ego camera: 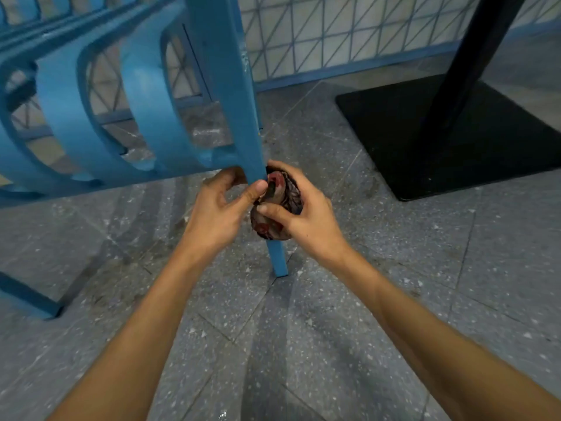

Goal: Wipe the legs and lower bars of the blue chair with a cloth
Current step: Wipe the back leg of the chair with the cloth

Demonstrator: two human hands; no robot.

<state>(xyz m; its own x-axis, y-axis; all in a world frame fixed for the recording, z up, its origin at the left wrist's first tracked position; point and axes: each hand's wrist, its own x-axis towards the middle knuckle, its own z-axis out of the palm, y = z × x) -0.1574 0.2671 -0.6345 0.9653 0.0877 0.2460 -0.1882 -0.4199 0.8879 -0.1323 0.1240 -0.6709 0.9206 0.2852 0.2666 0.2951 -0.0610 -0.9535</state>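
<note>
Your left hand [217, 208] grips the chair leg [277, 256], thumb against the cloth [280, 192]. Your right hand [306, 217] holds the bunched cloth against the leg's right side, above the floor [303, 344]. Blue chair [76, 95] behind, at left. Black table base [455, 141] far right.

The floor [303, 344] is laid in large grey stone tiles, speckled white, with thin dark joints running on a slant. The blue chair [145, 95] stands on it: its near leg [277, 259] meets the floor just beside a tile joint, and a second leg [27, 299] comes down at the far left edge. Well apart on the right, a flat black square base plate [455, 141] lies on the tiles, with a black post [473, 56] rising from it. A blue skirting [349, 71] borders the floor along the tiled wall.
</note>
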